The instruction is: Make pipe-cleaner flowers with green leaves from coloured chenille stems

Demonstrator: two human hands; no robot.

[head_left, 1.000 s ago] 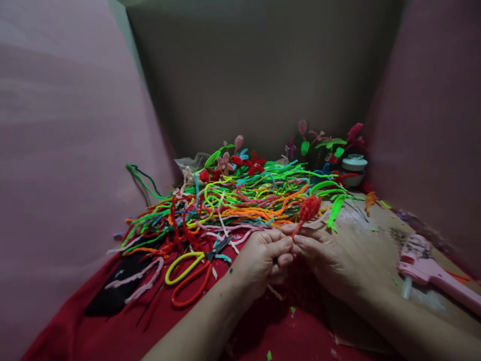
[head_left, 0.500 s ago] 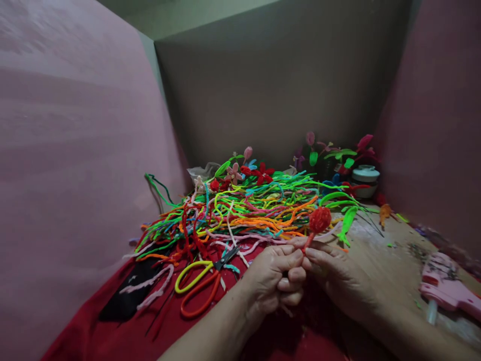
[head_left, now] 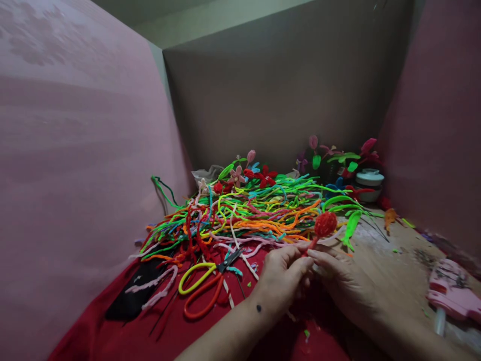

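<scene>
A red pipe-cleaner flower [head_left: 325, 224] with a rounded, fuzzy head and a short red stem tilts up and to the right between my hands. My left hand [head_left: 283, 276] has its fingers closed round the lower stem, its back turned toward me. From the right, my right hand [head_left: 334, 273] pinches the same stem with thumb and fingers. The stem's lower end is hidden by my fingers. Left of my hands, scissors [head_left: 203, 291] with one yellow and one orange-red handle lie on the red cloth [head_left: 278, 341].
Behind my hands spreads a heap of coloured pipe cleaners [head_left: 240, 215]. Finished pipe-cleaner flowers [head_left: 266, 176] rest at its back. A lidded jar [head_left: 370, 184] stands at the back right, a pink glue gun [head_left: 451, 291] at the right. A black flat object [head_left: 130, 296] lies left; walls enclose three sides.
My left hand has rolled over, so its back and wrist now show more. The flower tilts further right. The whole view has shifted slightly.
</scene>
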